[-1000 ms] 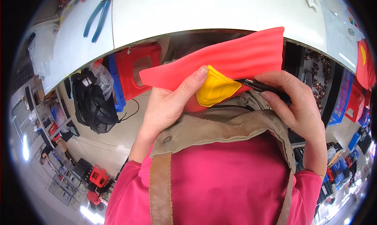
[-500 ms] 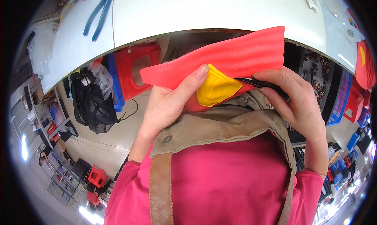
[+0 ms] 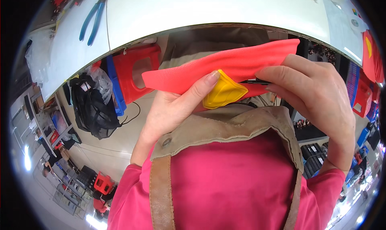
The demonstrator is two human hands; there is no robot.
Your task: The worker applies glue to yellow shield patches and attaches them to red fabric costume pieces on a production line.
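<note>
A limp red textured sheet [image 3: 241,61] is held in front of my apron, just below the table edge. My left hand [image 3: 169,109] grips its near left part, the thumb lying on top against a raised yellow four-sided patch [image 3: 226,94]. Bent over at the right of the patch, my right hand [image 3: 317,93] pinches a slim black pointed tool [image 3: 256,81]. The tool's tip meets the patch's right corner. Whether it is tweezers or a small blade I cannot make out, as my fingers cover most of it.
Blue-handled pliers [image 3: 93,23] lie on the white table [image 3: 209,9] at its far left. Below the table's left part are a red plastic stool [image 3: 125,75], a blue crate [image 3: 116,91] and a black mesh bag [image 3: 94,105]. More red pieces [image 3: 372,63] sit at the far right.
My right hand has turned further over the tool, its wrist swinging out to the right, and now hides more of it. The sheet's right end has dipped slightly. My left hand keeps its grip.
</note>
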